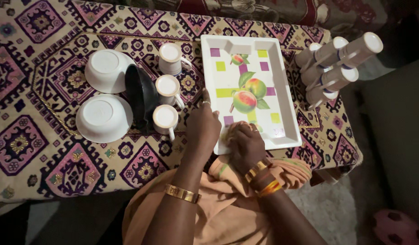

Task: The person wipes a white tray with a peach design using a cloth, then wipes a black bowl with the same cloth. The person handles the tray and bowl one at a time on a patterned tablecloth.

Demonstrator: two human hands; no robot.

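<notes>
Head view: my right hand (246, 144) is fisted on an orange cloth (236, 128), mostly hidden, against the near edge of the fruit-printed tray (282, 81). My left hand (203, 127) grips that tray's left rim. Three upturned cups (167, 89), two upturned bowls (105, 93); racked mugs (336, 63) overlap, uncountable.

The tray (282, 86) is white, rectangular and shallow, with a raised rim. Its floor shows 3 peaches with green leaves, framed by small purple and yellow-green squares. It lies flat on the patterned bench (41, 113), long axis running away from me, near edge just over the bench edge. The orange cloth (234, 129) is bunched and pressed flat on the tray's near left corner.
</notes>
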